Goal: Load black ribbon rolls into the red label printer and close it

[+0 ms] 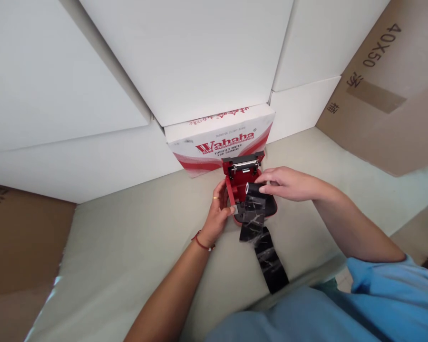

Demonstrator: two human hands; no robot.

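Note:
A small red and black label printer (231,190) stands on the table with its lid (243,164) raised, showing the roll compartment. My left hand (220,209) is closed on the printer's left side, thumb in front and fingers behind. Between the thumb and fingers of my right hand (280,184) is a roll of black labels (254,189) with a white core, over the compartment. Whether the roll touches the compartment floor I cannot tell. Its loose strip (269,261), black with pale marble-like veins, runs over the printer's front and down onto the table toward my body.
Right behind the printer is a white and red Wahaha water carton (228,142). White panels or boxes (199,52) rise at the back. Brown cardboard boxes stand at the right (388,104) and left (21,247). A pale greenish cloth (135,237) covers the table.

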